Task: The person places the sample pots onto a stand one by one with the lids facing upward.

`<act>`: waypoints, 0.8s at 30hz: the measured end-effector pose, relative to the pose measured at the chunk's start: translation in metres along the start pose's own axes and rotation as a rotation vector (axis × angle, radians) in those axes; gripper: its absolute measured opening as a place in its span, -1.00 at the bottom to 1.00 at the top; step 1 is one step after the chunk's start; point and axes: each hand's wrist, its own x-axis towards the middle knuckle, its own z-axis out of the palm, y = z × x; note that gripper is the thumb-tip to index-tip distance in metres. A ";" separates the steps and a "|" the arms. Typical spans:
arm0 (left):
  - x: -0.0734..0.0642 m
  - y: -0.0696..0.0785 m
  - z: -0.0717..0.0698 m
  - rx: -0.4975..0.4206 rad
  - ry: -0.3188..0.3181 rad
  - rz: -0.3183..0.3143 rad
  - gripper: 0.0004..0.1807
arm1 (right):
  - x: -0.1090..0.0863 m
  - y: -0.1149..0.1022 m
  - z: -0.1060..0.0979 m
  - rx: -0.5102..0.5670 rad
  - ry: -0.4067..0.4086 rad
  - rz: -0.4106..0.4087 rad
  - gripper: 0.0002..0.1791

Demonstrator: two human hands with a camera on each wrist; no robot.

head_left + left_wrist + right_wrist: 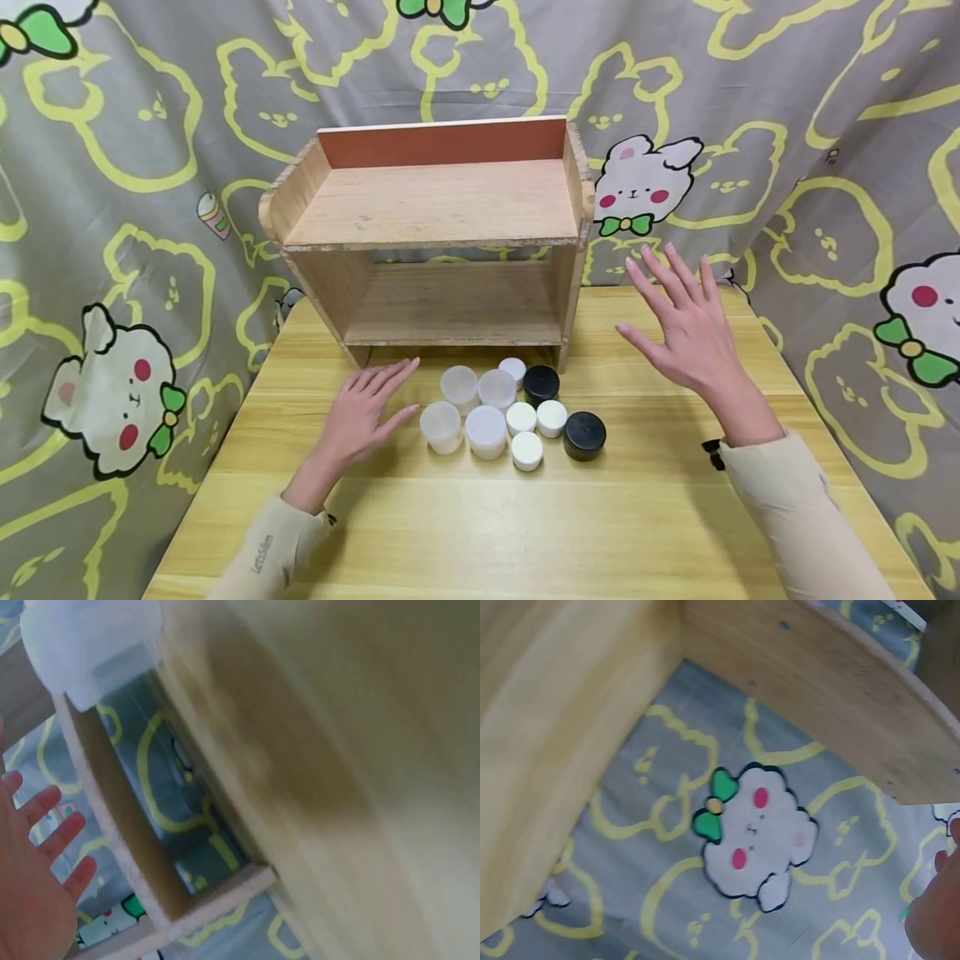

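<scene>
Round plastic jars (521, 419), frosted, white and black, on wood-grained table (465, 533), left fingers (396, 381) and right fingers (664, 277) wide apart.

Wood-grain table (465, 533) — shelf (442, 204), round containers (521, 418)

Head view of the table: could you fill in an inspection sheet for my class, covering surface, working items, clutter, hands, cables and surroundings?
Surface: light wood-grain table.
Working items: four translucent tubs, four small white jars and two black jars, grouped in front of a wooden shelf unit that stands on the table.
Clutter: nothing seen.
Left hand: left of the tubs, fingers extended, holding nothing.
Right hand: right of the shelf unit, fingers spread, holding nothing.
Cables: nothing seen.
Surroundings: grey curtain with yellow outlines and white cartoon animals, behind and at both sides.
</scene>
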 end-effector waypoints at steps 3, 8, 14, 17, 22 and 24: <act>-0.003 0.007 0.004 -0.064 -0.042 -0.010 -0.22 | 0.017 -0.006 -0.004 0.053 0.031 -0.009 -0.09; -0.009 0.018 0.010 -0.244 -0.125 -0.053 -0.22 | 0.046 -0.016 -0.011 0.170 0.084 -0.019 -0.08; -0.014 0.027 0.017 -0.448 -0.172 -0.122 -0.19 | 0.079 -0.026 -0.015 0.342 0.074 0.017 -0.15; -0.014 0.029 0.021 -0.543 -0.157 -0.155 -0.14 | 0.092 -0.028 -0.015 0.462 0.061 0.064 -0.22; -0.015 0.031 0.026 -0.707 -0.146 -0.189 -0.07 | 0.111 -0.030 -0.010 0.693 0.071 0.142 -0.23; -0.015 0.030 0.029 -0.767 -0.149 -0.202 -0.07 | 0.117 -0.030 -0.008 0.772 0.075 0.164 -0.24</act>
